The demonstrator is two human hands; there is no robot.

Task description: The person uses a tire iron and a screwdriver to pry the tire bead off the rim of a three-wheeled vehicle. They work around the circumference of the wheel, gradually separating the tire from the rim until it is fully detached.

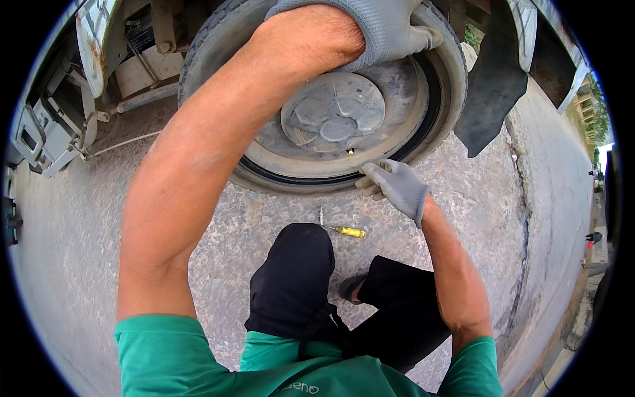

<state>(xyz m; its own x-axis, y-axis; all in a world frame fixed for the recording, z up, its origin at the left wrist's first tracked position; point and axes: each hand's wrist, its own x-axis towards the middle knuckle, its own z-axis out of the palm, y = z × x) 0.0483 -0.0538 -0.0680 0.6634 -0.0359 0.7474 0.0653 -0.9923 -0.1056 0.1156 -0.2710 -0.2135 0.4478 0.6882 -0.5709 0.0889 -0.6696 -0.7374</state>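
A truck wheel stands upright before me, with a worn tire (456, 86) and a dusty metal rim (284, 155). A black rubber ring (304, 180) shows between them, and a small valve stem (350, 153) sticks out low on the rim. My left hand (390, 33), in a grey glove, reaches across to the wheel's upper right; its thumb is stretched out, while its other fingers are mostly hidden or cut off by the upper edge. My gloved right hand (397, 185) is at the wheel's lower edge, thumb and bent fingers closed on the tire.
A screwdriver (350, 232) with a yellow handle lies on the rough concrete (231, 264) by my knee. A thin metal piece (321, 215) lies near it. Vehicle frame parts (145, 99) are at left, a black mud flap (493, 99) at right. A crack (522, 198) runs along the ground.
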